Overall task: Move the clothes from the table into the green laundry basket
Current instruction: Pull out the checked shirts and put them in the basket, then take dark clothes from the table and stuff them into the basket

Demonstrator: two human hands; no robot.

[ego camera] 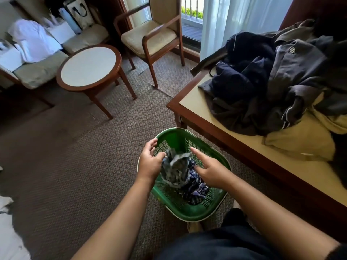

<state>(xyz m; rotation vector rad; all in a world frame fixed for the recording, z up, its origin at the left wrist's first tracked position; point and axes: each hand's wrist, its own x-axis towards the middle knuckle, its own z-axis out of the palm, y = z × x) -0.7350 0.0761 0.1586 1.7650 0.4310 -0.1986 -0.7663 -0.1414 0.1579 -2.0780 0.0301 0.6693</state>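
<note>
The green laundry basket point(173, 136) stands on the carpet by the table's near corner. Inside it lie a grey patterned garment point(176, 169) and a blue checked one point(195, 190). My left hand point(150, 162) hovers over the basket's left side, its thumb and fingertips touching the grey garment's edge. My right hand point(210, 169) is over the basket's right side, fingers spread, resting against the clothes. A pile of dark clothes point(262, 81) and a yellow-beige garment point(304, 143) lies on the table point(195, 98) to the right.
A round wooden side table point(88, 66) stands on the carpet at the left, with an armchair point(155, 36) behind it. A sofa with white items point(32, 42) is at the far left. A curtain point(234, 21) hangs behind the table.
</note>
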